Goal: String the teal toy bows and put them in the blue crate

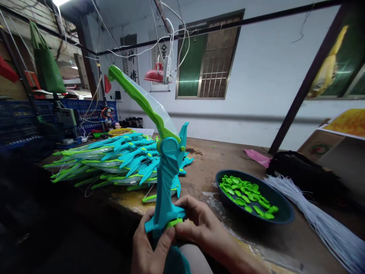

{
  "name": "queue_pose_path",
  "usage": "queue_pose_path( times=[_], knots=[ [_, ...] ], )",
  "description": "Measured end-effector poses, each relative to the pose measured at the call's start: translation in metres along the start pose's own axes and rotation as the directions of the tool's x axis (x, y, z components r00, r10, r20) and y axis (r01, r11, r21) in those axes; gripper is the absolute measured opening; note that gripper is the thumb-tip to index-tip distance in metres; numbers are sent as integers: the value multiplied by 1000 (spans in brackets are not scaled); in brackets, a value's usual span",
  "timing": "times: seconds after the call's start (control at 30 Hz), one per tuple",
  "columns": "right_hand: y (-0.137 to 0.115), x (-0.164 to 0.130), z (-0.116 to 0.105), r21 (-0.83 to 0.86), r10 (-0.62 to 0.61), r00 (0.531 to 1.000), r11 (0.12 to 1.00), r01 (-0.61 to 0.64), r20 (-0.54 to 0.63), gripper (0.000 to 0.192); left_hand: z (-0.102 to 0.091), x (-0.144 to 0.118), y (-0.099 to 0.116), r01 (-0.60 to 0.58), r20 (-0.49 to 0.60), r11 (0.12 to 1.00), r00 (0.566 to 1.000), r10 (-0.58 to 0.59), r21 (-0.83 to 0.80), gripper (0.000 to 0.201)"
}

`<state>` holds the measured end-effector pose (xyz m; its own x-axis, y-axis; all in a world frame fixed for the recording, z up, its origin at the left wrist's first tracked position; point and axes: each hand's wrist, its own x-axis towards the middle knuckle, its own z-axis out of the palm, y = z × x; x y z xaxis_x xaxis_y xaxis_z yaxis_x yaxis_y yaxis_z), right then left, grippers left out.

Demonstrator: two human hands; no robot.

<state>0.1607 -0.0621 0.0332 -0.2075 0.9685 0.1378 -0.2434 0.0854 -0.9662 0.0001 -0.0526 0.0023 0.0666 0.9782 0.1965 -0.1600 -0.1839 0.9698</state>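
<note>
1. The left hand (152,247) comes up from the bottom edge, fingers curled round the left side of a teal bow (168,171) and thumb angled across its front; it is closed in a grip on the handle.
2. The right hand (203,226) reaches in from the lower right, its forearm slanting upward to the left. Its index finger bends over the handle's right side, while its thumb presses a small green piece (174,222) seated against the handle.
3. Both thumbs meet near that piece, close together at the front; the far fingertips are hidden.
4. The bow stands nearly upright between the hands above the person's knee (196,258), its green upper limb (139,97) leaning up and left.
5. Beyond the hands, on the table (222,156), similar bows lie in a pile (122,160) to the left; a dark basin (282,199) of green parts (246,194) sits to the right, beside pale cords (319,220).
</note>
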Motion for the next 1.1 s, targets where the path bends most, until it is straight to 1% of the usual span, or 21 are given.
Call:
queue_pose_path(
  times=[0.07, 0.13, 0.17, 0.23, 0.3, 0.33, 0.4, 0.43, 0.53, 0.6, 0.73, 0.8, 0.83, 0.9, 0.97, 1.03, 1.1],
  knots=[
    [-1, -3, 0, -163, -22, 999, 987, 15, -40, 43, 0, 0, -8, -20, -54, 1000, 998, 19, -18, 49],
    [2, -2, -4, -277, -57, 997, 960, 38, -59, 38, 0, 3, -13, -47, -68, 999, 997, 46, -14, 48],
    [5, 0, -6, -279, -67, 996, 959, 49, -53, 38, 0, 6, -15, -56, -58, 998, 997, 56, 2, 47],
    [15, 5, -13, -183, -44, 998, 983, 35, -45, 41, 0, 14, -16, -56, 1, 997, 998, 56, 48, 46],
    [24, 10, -19, -74, -2, 996, 997, -4, -84, 45, -2, 21, -16, -6, 97, 997, 995, -1, 73, 48],
    [27, 11, -21, -52, 20, 993, 998, -27, -119, 45, -3, 24, -16, 38, 140, 996, 989, -49, 78, 50],
    [29, 13, -24, -76, 41, 983, 996, -55, -180, 45, -6, 28, -16, 118, 195, 988, 971, -136, 104, 54],
    [29, 13, -24, -92, 46, 980, 994, -65, -196, 46, -9, 28, -16, 137, 210, 982, 964, -162, 129, 55],
    [27, 11, -25, -86, 74, 979, 992, -91, -188, 49, -15, 25, -19, 132, 254, 970, 950, -182, 203, 54],
    [29, 9, -25, -36, 109, 982, 993, -115, -155, 52, -17, 21, -19, 148, 267, 968, 943, -200, 200, 53],
    [33, 6, -23, 81, 158, 987, 985, -155, -30, 56, -11, 14, -14, 225, 263, 966, 931, -252, 131, 60],
    [33, 5, -21, 86, 161, 987, 983, -163, 26, 52, -6, 11, -10, 246, 244, 962, 932, -269, 122, 63],
    [32, 3, -21, 77, 166, 985, 983, -169, 42, 51, -3, 9, -9, 243, 215, 961, 939, -268, 133, 62],
    [30, 0, -18, 34, 177, 984, 984, -178, 30, 48, 1, 4, -9, 220, 119, 960, 963, -242, 171, 55],
    [30, -4, -16, -39, 162, 986, 986, -163, -27, 47, 2, -2, -12, 189, 52, 962, 978, -203, 199, 45],
    [30, -9, -13, -93, 153, 986, 983, -158, -60, 47, 2, -9, -18, 162, 74, 969, 981, -179, 189, 41],
    [32, -13, -10, -87, 164, 985, 982, -167, -50, 46, 0, -15, -25, 126, 133, 979, 980, -148, 160, 40]
  ],
)
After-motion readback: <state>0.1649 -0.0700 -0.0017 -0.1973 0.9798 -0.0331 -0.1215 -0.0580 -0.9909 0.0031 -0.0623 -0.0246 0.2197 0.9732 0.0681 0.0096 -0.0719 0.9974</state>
